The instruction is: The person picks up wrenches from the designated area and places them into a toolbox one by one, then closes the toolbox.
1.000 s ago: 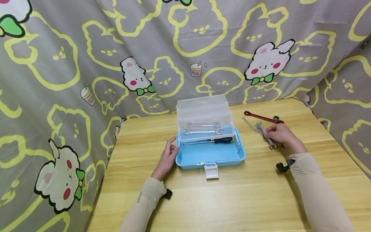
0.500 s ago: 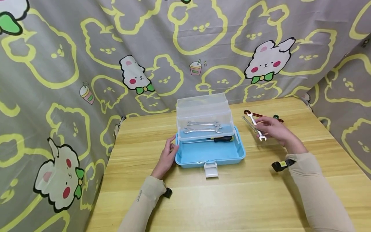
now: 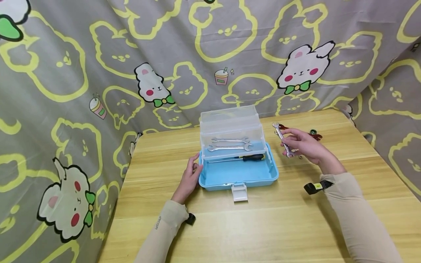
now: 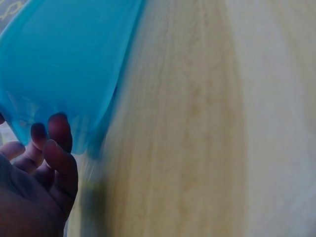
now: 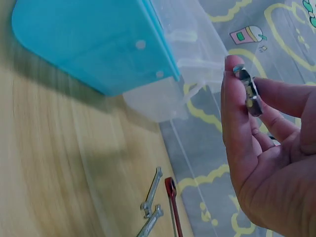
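Evidently, the right hand [image 3: 304, 146] has a firm pinch on a double-ended wrench [image 3: 281, 136]: thumb and fingers close together on its middle, with both jaw ends left exposed. The wrench is held above the table [image 3: 256, 226], tilted, just beside the right end of a blue toolbox [image 3: 238, 173]. In the right wrist view it appears nearly end-on between the digits, touched on both sides.

The left hand [image 3: 188, 179] is at the toolbox's left end. Its fingers are loosely bent and spaced apart, tips in contact with the outer wall; the left wrist view shows no full wrap around the box.

The toolbox is open, its clear tiered lid [image 3: 230, 117] raised at the back and its white latch [image 3: 239, 194] hanging at the front. Two silver wrenches [image 3: 229, 147] lie one behind the other at the clear tier; a screwdriver [image 3: 254, 158] lies at the rear of the blue base. Beyond the right hand, a red wrench [image 5: 171, 190] and two small wrenches [image 5: 152, 190] rest on the table.
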### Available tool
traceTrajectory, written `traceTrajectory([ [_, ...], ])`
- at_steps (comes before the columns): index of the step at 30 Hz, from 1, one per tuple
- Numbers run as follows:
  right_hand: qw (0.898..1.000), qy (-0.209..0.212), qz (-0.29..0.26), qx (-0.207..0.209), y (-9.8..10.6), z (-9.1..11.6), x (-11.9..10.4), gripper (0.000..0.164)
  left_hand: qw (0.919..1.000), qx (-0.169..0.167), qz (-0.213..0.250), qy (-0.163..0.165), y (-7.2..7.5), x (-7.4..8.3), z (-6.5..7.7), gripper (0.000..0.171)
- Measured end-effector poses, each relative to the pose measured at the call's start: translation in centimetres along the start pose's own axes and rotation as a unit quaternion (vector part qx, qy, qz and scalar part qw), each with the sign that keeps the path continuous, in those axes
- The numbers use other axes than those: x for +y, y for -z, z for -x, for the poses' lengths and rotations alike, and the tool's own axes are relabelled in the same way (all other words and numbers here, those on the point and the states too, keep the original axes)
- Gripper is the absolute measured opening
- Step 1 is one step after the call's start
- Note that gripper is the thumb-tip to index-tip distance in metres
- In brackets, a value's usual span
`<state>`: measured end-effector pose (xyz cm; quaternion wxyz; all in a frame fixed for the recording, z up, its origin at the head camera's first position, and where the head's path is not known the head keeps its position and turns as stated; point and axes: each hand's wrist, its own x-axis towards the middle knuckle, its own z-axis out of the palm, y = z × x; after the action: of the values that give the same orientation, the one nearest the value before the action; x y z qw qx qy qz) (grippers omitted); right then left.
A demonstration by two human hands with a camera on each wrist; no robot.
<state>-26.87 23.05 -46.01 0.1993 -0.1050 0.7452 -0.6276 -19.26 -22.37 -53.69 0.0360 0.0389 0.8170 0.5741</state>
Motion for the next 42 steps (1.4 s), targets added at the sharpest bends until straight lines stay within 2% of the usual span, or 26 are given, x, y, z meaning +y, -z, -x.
traceTrajectory([
  [6, 0.999, 0.021, -0.020, -0.015, -0.7, -0.1, -0.7, 0.037, 1.0000, 0.001, 0.001, 0.000, 0.0, 0.1, 0.1, 0.053],
  [17, 0.999, 0.005, -0.050, -0.012, -2.1, -0.3, -1.8, 0.038, 1.0000, 0.001, 0.002, -0.004, 0.1, 0.1, 0.1, 0.052],
  [21, 0.999, 0.014, -0.043, -0.021, -2.6, -0.3, -1.9, 0.039, 1.0000, 0.002, -0.001, -0.008, 0.1, 0.0, 0.1, 0.051],
  [27, 0.997, 0.025, -0.016, -0.066, -3.3, -0.8, -2.1, 0.041, 0.9999, 0.003, -0.002, -0.010, 0.1, 0.1, 0.2, 0.051],
  [31, 0.996, 0.029, 0.005, -0.080, -3.9, -1.3, -2.5, 0.043, 0.9999, 0.004, -0.002, -0.010, 0.1, 0.0, 0.1, 0.052],
  [42, 0.995, -0.010, 0.012, -0.098, -6.3, -3.1, -3.0, 0.044, 0.9999, 0.000, -0.007, -0.009, 0.1, 0.2, 0.3, 0.053],
])
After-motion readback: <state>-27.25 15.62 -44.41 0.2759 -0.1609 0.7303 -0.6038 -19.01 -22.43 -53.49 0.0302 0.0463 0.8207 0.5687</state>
